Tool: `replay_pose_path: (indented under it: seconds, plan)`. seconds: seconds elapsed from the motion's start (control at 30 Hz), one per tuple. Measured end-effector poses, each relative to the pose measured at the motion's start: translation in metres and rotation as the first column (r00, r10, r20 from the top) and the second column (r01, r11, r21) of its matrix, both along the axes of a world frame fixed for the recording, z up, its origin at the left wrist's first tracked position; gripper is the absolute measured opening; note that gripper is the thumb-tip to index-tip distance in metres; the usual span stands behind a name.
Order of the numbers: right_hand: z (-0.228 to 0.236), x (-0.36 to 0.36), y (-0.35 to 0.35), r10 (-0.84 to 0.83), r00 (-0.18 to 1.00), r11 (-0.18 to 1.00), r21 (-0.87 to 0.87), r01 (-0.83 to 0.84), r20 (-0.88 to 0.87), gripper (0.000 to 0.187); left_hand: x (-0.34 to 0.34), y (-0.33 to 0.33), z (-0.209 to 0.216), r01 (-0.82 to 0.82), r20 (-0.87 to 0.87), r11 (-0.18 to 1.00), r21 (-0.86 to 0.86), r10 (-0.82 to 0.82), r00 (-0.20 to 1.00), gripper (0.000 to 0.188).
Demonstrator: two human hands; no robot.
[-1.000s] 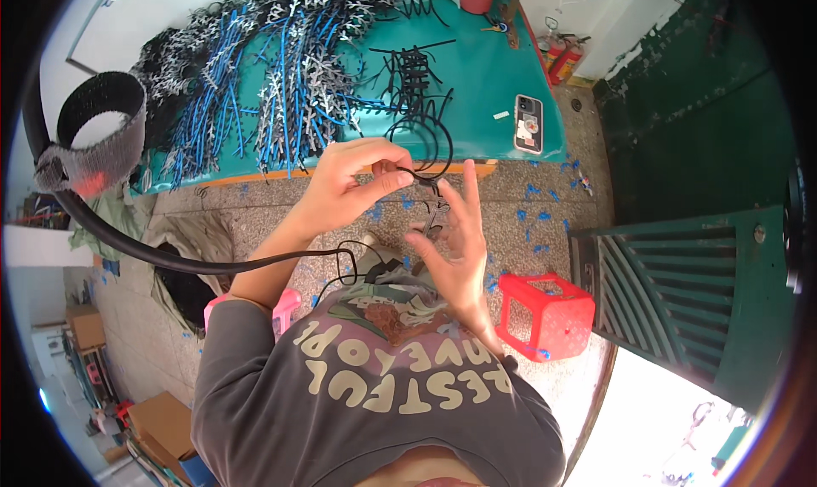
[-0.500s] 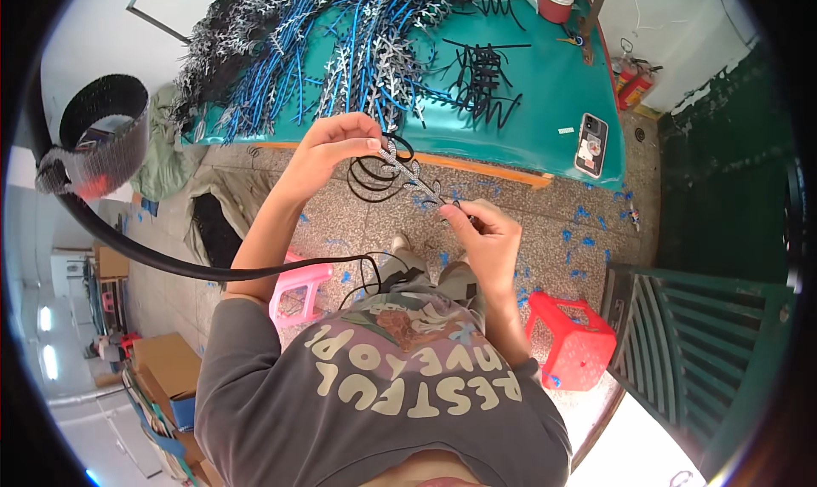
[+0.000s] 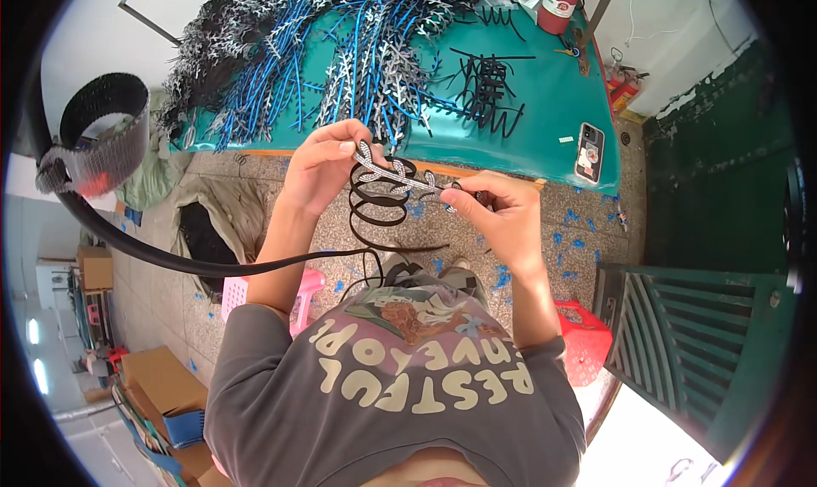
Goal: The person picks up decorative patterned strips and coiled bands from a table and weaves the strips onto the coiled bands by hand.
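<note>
"Head view: where does the leafy sprig lie?"
"Between my left hand and my right hand, this side of the green bench."
"Which of the hands is nearer?"
"Neither: my left pinches the farther end, my right pinches it closer to me. Its long axis slants from far left to near right, a black coil looping just below."

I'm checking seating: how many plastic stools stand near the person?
2: one pink plastic stool, partly hidden, on the left; one red plastic stool on the right. Others may be hidden.
</note>
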State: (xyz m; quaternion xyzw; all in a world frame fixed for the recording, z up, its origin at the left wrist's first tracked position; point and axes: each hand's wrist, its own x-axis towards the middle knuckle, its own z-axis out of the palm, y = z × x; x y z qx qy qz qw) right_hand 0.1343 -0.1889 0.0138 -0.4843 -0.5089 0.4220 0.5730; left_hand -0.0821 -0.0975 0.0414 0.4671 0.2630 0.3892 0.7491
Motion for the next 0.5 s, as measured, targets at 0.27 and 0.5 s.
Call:
replay_pose_path:
  seconds: [0.27, 0.5]
  plan:
    - [0.014, -0.019, 0.019, 0.104, 0.991, 0.994, 0.032, -0.107, 0.080, 0.013, -0.020, 0.015, -0.018, 0.143, 0.308, 0.986, -0.084, -0.111, 0.945, 0.025]
    - [0.019, -0.035, 0.029, 0.145, 0.988, 0.988, 0.039, -0.147, 0.054, 0.013, -0.033, 0.014, -0.023, 0.126, 0.316, 0.970, -0.209, -0.055, 0.947, 0.020]
